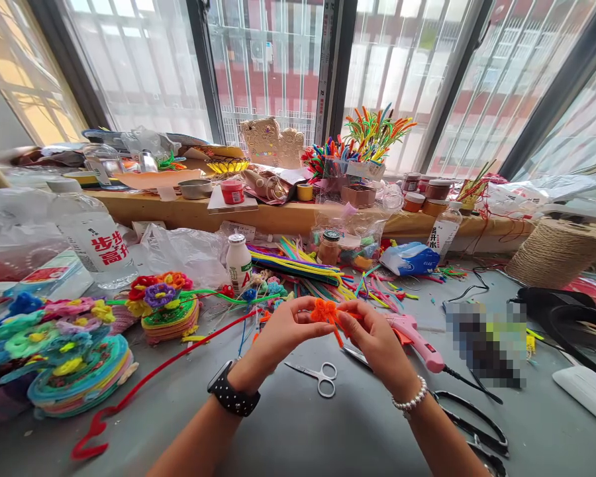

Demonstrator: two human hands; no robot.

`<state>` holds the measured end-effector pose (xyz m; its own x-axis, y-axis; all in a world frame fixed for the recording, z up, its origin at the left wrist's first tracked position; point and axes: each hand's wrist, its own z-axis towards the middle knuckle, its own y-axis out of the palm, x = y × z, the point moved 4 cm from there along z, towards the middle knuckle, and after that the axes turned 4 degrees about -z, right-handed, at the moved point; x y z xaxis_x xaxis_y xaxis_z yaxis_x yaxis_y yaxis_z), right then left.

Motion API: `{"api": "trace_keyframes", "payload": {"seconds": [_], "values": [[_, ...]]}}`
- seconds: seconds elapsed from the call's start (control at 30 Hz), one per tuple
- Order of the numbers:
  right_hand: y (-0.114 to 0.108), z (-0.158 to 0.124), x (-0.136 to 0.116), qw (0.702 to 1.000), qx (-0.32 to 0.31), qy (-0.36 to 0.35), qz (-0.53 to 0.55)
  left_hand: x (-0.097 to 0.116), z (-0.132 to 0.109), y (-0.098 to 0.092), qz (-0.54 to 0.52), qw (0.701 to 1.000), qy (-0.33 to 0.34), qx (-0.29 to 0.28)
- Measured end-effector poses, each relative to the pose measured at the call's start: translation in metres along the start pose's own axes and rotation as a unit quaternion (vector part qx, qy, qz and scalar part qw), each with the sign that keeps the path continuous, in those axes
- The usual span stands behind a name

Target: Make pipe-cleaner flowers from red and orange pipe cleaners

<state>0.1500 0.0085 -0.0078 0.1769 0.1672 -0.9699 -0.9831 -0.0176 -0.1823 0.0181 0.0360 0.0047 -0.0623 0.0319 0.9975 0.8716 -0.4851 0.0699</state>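
Observation:
Between my two hands, above the grey table, is an orange pipe-cleaner flower (324, 310) with a short orange piece hanging down. My left hand (292, 330) pinches its left side between thumb and fingers. On the other side, my right hand (375, 334) grips it with thumb and forefinger. Small silver scissors (322, 380) lie on the table below my hands. A pink glue gun (420, 341) rests just right of my right hand, and another pair of scissors (356, 356) is partly hidden beneath that hand.
Colourful flower pieces (67, 344) stand at the left, by a long red pipe cleaner (144, 381). A white bottle (238, 264) and loose pipe cleaners (298, 265) lie behind my hands. Black-handled scissors (477, 414) and a twine spool (559, 248) are at the right.

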Motion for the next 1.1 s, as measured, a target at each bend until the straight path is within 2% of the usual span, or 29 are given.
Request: {"api": "trace_keyframes", "payload": {"seconds": [0.1,0.27,0.5,0.73,0.83,1.1], "values": [[-0.004,0.001,0.001,1.0,0.025,0.008,0.006,-0.003,0.001,0.004,-0.035,0.999,0.005,0.013],[-0.004,-0.001,-0.002,1.0,0.005,0.006,0.004,-0.004,0.002,0.003,0.003,0.999,0.002,0.038],[-0.003,0.0,-0.009,0.999,0.0,-0.035,-0.02,-0.007,-0.001,0.007,0.075,0.997,-0.021,-0.006],[-0.004,-0.002,-0.006,0.999,0.015,-0.02,-0.023,-0.008,0.0,0.01,0.103,0.994,-0.026,-0.023],[-0.004,-0.001,-0.005,0.999,0.022,-0.016,-0.029,-0.005,0.0,0.01,0.108,0.994,-0.004,-0.013],[0.006,-0.002,-0.004,0.999,-0.01,-0.026,-0.035,-0.002,-0.001,0.011,0.183,0.979,0.093,0.023]]}}
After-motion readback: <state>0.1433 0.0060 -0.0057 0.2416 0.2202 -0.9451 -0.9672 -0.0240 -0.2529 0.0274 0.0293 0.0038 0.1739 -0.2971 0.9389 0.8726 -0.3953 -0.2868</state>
